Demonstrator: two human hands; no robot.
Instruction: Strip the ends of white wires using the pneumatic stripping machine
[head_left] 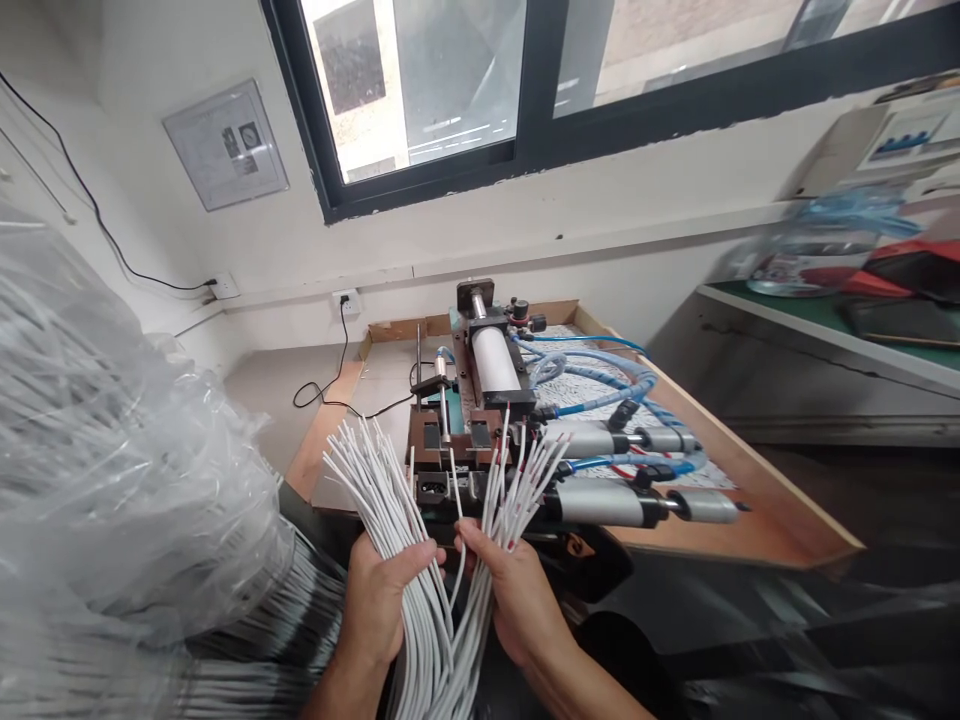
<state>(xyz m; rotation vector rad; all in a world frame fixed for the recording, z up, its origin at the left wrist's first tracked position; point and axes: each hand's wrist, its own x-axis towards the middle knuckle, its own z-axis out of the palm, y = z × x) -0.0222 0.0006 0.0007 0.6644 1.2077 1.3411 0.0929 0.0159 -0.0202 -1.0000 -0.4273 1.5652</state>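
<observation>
My left hand (pixel 386 590) is closed round a thick bundle of white wires (pixel 379 480), the thumb lying across them. A smaller bunch of white wires (pixel 517 490), some with reddish ends, is gripped in my right hand (pixel 517 595). Between the two bunches one single wire (pixel 456 485) stands up, pinched at my right thumb and fingertips. Lower down, the wires of both bunches run together toward my lap. Just beyond my hands is a pneumatic machine (pixel 457 440) with silver cylinders and a dark clamp block.
The machine sits in a wooden-edged tray (pixel 780 500), with blue air hoses (pixel 607 375) on its right. Plastic-wrapped wire bundles (pixel 135 480) are piled at the left. A green-topped table (pixel 795 320) holds a clear plastic container (pixel 817 245). A window (pixel 450 80) is above.
</observation>
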